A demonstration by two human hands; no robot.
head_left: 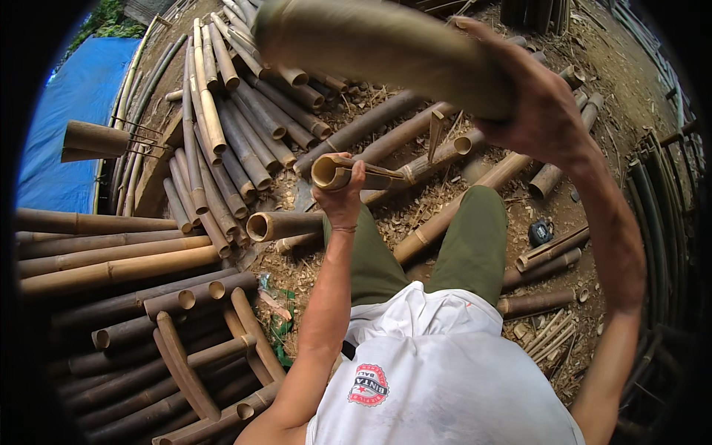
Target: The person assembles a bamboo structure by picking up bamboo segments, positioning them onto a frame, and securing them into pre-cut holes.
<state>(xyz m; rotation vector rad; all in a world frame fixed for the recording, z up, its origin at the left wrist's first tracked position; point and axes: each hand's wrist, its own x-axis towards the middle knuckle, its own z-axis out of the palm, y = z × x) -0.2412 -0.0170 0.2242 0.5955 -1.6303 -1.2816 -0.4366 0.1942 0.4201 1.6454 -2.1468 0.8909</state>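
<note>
My left hand (343,196) is closed round a short bamboo piece (382,176) in front of my knees. The piece is hollow, with its pale open end facing me and a long split or cut edge along it. High at the right, my right hand (540,107) grips one end of a thick greenish-brown bamboo length (371,52). That length is raised and reaches left across the top of the view, smeared by motion. It is apart from the piece in my left hand. Below them, a bamboo pole (285,225) lies with its open end toward the left.
Stacked bamboo poles (111,263) lie at the left, others at the far side. A bamboo frame (222,348) stands near left. A black tape measure (541,232) rests right of my knee, by a split bamboo length (552,248). Chips cover the ground; a blue tarp (74,141) hangs far left.
</note>
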